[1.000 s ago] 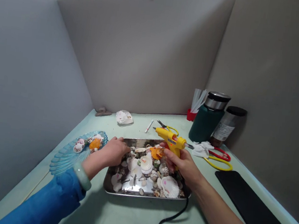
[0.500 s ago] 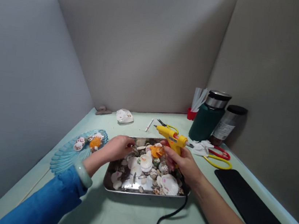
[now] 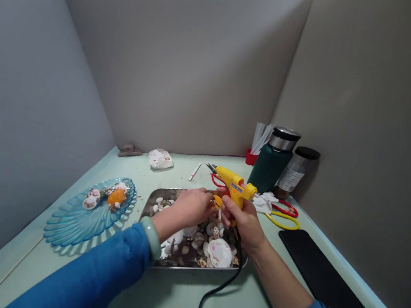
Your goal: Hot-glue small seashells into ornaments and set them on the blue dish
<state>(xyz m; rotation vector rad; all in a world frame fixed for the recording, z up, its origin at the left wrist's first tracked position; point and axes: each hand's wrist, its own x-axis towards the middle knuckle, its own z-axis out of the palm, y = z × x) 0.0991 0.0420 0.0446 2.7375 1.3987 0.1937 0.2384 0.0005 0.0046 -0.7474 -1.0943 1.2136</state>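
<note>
My right hand (image 3: 244, 220) is wrapped round the handle of a yellow hot glue gun (image 3: 234, 185), its nozzle pointing to the far left. An orange shell (image 3: 217, 201) shows between the fingers of my two hands. My left hand (image 3: 194, 207) reaches over the metal tray (image 3: 179, 268) with its fingers pinched together beside the orange shell; what they hold is hidden. In the tray lie many seashells, among them a large white scallop shell (image 3: 219, 253) at the front right.
A blue shell-shaped glass plate (image 3: 79, 218) with shells glued together stands on the left. Behind are scissors (image 3: 284, 215), a white paper packet (image 3: 160, 159) and a marker (image 3: 195, 172). A green flask (image 3: 271, 162), a jar (image 3: 296, 173) and a red cup (image 3: 251, 157) stand back right.
My left hand has moved right across the tray, up to the orange shell by my right hand. My right hand keeps the glue gun. The view has shifted slightly to the right.
</note>
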